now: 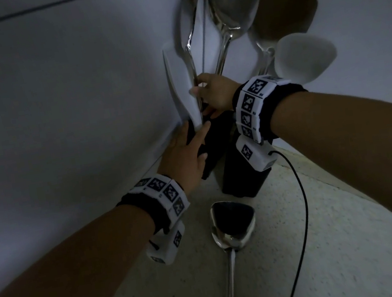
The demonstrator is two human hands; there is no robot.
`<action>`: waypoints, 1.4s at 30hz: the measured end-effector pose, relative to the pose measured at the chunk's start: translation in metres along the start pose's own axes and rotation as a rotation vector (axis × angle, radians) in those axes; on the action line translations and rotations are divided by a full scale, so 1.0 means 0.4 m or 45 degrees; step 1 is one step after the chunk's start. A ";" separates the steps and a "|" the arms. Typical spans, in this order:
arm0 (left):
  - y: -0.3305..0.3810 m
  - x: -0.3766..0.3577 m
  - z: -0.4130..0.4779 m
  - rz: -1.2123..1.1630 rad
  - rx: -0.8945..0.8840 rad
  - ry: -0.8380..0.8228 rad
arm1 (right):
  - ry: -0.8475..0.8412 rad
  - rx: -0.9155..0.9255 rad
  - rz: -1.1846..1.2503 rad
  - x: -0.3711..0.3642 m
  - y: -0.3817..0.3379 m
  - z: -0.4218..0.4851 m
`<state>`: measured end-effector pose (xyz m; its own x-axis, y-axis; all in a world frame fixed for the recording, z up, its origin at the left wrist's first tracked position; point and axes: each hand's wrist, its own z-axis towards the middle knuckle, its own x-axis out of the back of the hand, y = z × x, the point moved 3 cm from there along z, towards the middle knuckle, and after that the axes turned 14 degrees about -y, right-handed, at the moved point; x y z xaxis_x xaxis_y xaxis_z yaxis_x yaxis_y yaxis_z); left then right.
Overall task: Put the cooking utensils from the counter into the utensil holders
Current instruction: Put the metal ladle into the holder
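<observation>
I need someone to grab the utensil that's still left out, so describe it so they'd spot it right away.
Start at the speckled counter in the corner of the tiled walls, in front of the two dark utensil holders. The metal spatula lies flat there, its broad shiny head toward the holders. Every other utensil stands upright in a holder; only this one lies down.

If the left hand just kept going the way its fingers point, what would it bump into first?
Probably nothing new: the left hand already rests on the tilted dark utensil holder. Beyond it stand a white spatula and the wall corner, though depth is hard to judge.
</observation>
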<state>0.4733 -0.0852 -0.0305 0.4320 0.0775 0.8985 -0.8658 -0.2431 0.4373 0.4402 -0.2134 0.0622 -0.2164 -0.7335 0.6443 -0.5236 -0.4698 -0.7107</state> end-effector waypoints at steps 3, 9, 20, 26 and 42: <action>0.019 0.032 0.022 -0.141 0.009 0.038 | 0.045 0.052 -0.030 0.000 -0.006 0.002; 0.018 0.049 0.020 -0.112 0.107 0.051 | 0.009 0.056 -0.006 0.008 -0.006 0.010; 0.020 0.037 0.001 -0.078 0.139 0.096 | 0.035 -0.002 -0.002 0.007 0.003 0.025; 0.015 0.035 -0.013 -0.065 0.142 0.126 | 0.037 0.009 0.014 -0.001 0.001 0.027; 0.020 0.040 -0.021 -0.054 0.153 0.059 | -0.007 -0.007 0.040 -0.010 -0.002 0.010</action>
<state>0.4711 -0.0779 -0.0121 0.4530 0.1337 0.8814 -0.8096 -0.3522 0.4695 0.4447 -0.2118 0.0591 -0.2281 -0.7506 0.6201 -0.5213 -0.4437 -0.7289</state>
